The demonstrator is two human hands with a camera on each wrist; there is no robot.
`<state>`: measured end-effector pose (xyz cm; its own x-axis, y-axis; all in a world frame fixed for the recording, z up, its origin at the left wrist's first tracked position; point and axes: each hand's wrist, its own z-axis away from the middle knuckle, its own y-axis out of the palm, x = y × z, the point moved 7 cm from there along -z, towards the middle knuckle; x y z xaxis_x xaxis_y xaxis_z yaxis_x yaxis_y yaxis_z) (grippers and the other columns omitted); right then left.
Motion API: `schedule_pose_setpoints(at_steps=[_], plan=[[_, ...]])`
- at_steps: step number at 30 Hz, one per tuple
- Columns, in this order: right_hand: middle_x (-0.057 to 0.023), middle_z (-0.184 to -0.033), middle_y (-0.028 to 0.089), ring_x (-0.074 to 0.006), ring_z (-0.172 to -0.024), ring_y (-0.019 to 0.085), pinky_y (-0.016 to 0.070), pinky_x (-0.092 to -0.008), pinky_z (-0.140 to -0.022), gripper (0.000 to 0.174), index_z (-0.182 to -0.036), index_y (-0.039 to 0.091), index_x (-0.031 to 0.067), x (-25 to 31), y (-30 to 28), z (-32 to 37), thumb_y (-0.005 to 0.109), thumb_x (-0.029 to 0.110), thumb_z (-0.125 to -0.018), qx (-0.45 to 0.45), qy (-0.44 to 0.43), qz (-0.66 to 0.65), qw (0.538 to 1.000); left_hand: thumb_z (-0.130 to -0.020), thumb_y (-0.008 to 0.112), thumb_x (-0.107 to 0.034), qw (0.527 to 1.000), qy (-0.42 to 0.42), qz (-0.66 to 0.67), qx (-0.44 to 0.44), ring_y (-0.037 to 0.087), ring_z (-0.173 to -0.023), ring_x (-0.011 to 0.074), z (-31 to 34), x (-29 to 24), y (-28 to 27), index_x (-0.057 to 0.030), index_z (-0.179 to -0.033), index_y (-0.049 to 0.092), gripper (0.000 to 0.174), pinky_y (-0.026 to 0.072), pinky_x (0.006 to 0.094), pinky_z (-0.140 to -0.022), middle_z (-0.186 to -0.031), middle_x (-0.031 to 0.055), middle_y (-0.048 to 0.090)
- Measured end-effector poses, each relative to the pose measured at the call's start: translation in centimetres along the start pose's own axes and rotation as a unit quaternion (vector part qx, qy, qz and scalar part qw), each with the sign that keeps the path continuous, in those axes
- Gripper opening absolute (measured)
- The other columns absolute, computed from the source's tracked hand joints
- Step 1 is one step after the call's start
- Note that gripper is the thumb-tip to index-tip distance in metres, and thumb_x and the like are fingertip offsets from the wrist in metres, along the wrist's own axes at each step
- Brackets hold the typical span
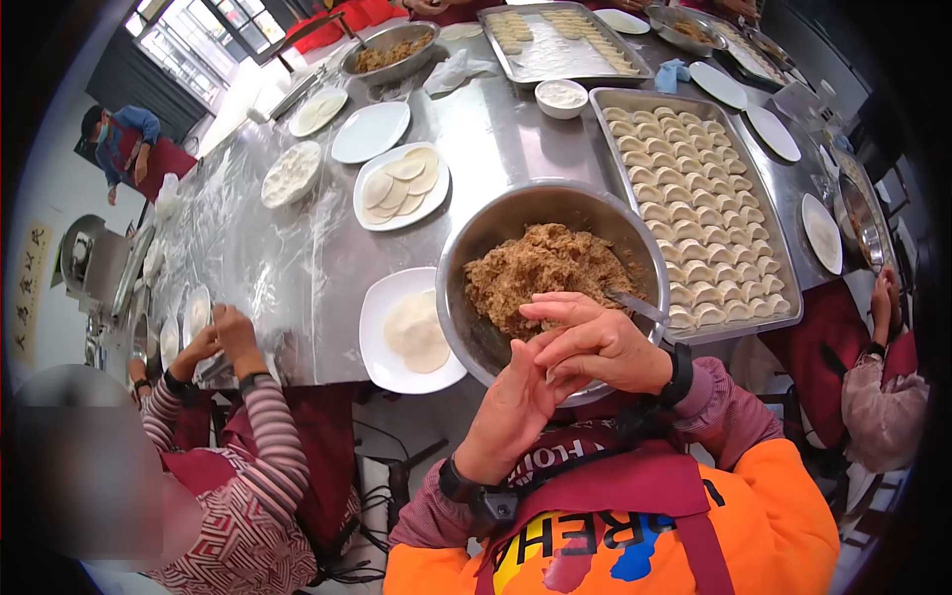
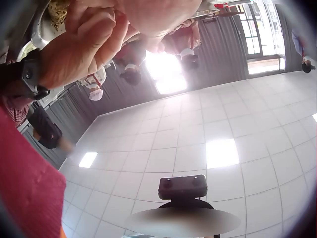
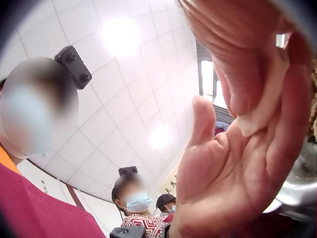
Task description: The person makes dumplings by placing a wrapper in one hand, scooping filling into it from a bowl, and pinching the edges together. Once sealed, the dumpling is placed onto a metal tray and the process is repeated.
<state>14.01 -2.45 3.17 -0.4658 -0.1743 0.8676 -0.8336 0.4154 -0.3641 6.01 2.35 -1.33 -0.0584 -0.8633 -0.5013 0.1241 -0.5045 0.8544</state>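
Close over the near rim of a metal mixing bowl (image 1: 456,248), both hands meet around a small, pale dumpling (image 3: 260,119). My left hand (image 1: 511,412) cradles it along cupped fingers, thumb standing apart. From above, my right hand (image 1: 615,347) pinches its dough edge with bent fingers. In the head view the hands hide most of the dumpling. Brown, shredded filling (image 1: 540,268) fills much of the bowl, with a spoon (image 1: 635,305) leaning on its right side. To the left, a white plate (image 1: 377,327) carries floured round wrappers (image 1: 416,332).
A tray (image 1: 598,99) of dumplings in rows lies right of the bowl. Farther left are a plate of wrappers (image 1: 402,188), a white plate (image 1: 371,132) and a dish of flour (image 1: 292,174). Another person's hands (image 1: 233,337) work at the table's left edge.
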Motion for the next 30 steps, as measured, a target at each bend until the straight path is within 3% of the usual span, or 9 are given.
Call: schedule_pose_setpoints(at_steps=[4, 11, 14, 20, 23, 24, 27, 28, 30], plan=[[-0.0101, -0.12, 0.057, -0.0301, -0.121, 0.043, 0.0357, -0.0409, -0.099, 0.008, -0.078, 0.07, 0.0089, 0.0, 0.6, -0.3, 0.069, 0.009, -0.07, 0.068, -0.037, 0.053, 0.996, -0.091, 0.028, -0.059, 0.999, -0.014, -0.04, -0.011, 0.049, -0.113, 0.019, 0.3, 0.3, -0.8, -0.0001, -0.132, 0.035, 0.072, 0.0376, 0.0365, -0.098, -0.124, 0.01, 0.049], [-0.0075, -0.122, 0.054, -0.0316, -0.121, 0.043, 0.0354, -0.0429, -0.097, 0.014, -0.074, 0.066, 0.0128, 1.4, 2.1, -0.9, 0.074, 0.012, -0.062, 0.114, -0.111, 0.103, 0.982, -0.092, 0.029, -0.056, 0.999, -0.023, -0.046, 0.009, 0.053, -0.109, 0.0187, 0.9, -0.1, -0.6, 0.0, -0.129, 0.037, 0.068, 0.0426, 0.0329, -0.093, -0.122, 0.0106, 0.05], [-0.0061, -0.125, 0.053, -0.0316, -0.125, 0.038, 0.0327, -0.0447, -0.099, 0.019, -0.079, 0.068, 0.015, 1.6, 2.4, -1.1, 0.075, 0.02, -0.062, 0.146, -0.104, 0.123, 0.976, -0.092, 0.031, -0.055, 0.999, -0.026, -0.039, -0.009, 0.054, -0.108, 0.0195, 1.2, 0.0, -1.0, -0.0014, -0.13, 0.036, 0.065, 0.0446, 0.0332, -0.091, -0.124, 0.0106, 0.048], [-0.0062, -0.121, 0.055, -0.0327, -0.12, 0.044, 0.0331, -0.0481, -0.095, 0.02, -0.077, 0.064, 0.0146, 2.9, 3.4, -0.4, 0.074, 0.023, -0.062, 0.171, -0.201, 0.215, 0.94, -0.094, 0.034, -0.05, 0.996, -0.013, -0.068, -0.049, 0.052, -0.112, 0.0204, 1.8, 0.6, -1.4, -0.0039, -0.132, 0.034, 0.06, 0.0464, 0.0337, -0.09, -0.127, 0.0099, 0.046], [-0.0065, -0.121, 0.055, -0.0318, -0.119, 0.045, 0.0336, -0.0473, -0.095, 0.017, -0.074, 0.063, 0.0125, 2.1, 3.0, 0.0, 0.073, 0.02, -0.063, 0.137, -0.186, 0.164, 0.959, -0.095, 0.033, -0.048, 0.998, -0.001, -0.052, -0.04, 0.051, -0.112, 0.02, 1.9, 0.9, -0.9, -0.0043, -0.132, 0.035, 0.057, 0.0462, 0.0328, -0.09, -0.127, 0.0093, 0.046], [-0.0095, -0.125, 0.053, -0.0311, -0.118, 0.046, 0.0345, -0.0448, -0.094, 0.02, -0.085, 0.065, 0.0114, 2.6, 2.4, 0.0, 0.073, 0.018, -0.067, 0.144, -0.179, 0.138, 0.963, -0.096, 0.032, -0.046, 1.0, 0.002, -0.018, 0.015, 0.051, -0.112, 0.0205, 1.5, 0.9, -0.4, -0.0028, -0.132, 0.036, 0.057, 0.0447, 0.0329, -0.091, -0.127, 0.0095, 0.047], [-0.0134, -0.129, 0.049, -0.0315, -0.116, 0.047, 0.0362, -0.0413, -0.095, 0.03, -0.1, 0.064, 0.0099, 2.6, -0.4, 1.0, 0.071, 0.016, -0.072, 0.051, -0.056, 0.051, 0.996, -0.094, 0.038, -0.048, 0.999, 0.01, -0.027, -0.028, 0.048, -0.116, 0.0213, 1.2, 0.3, 1.0, -0.0017, -0.134, 0.032, 0.062, 0.0399, 0.0356, -0.097, -0.13, 0.0108, 0.044], [-0.0163, -0.128, 0.051, -0.0327, -0.111, 0.051, 0.0388, -0.0387, -0.093, 0.041, -0.113, 0.06, 0.0108, 2.6, -1.7, 1.6, 0.068, 0.013, -0.073, -0.021, -0.04, 0.034, 0.998, -0.092, 0.039, -0.051, 0.999, 0.028, -0.014, -0.008, 0.046, -0.119, 0.0214, 0.8, 0.1, 1.5, -0.001, -0.135, 0.03, 0.066, 0.038, 0.0365, -0.099, -0.132, 0.0109, 0.043], [-0.0183, -0.126, 0.051, -0.0329, -0.114, 0.051, 0.0405, -0.0371, -0.094, 0.035, -0.108, 0.062, 0.008, 2.6, -3.4, 3.2, 0.066, 0.009, -0.073, -0.081, -0.003, 0.056, 0.995, -0.087, 0.045, -0.056, 0.999, 0.052, -0.013, 0.006, 0.045, -0.12, 0.0215, -0.3, -0.2, 3.2, 0.0001, -0.138, 0.026, 0.078, 0.0372, 0.0384, -0.1, -0.132, 0.0123, 0.043]])
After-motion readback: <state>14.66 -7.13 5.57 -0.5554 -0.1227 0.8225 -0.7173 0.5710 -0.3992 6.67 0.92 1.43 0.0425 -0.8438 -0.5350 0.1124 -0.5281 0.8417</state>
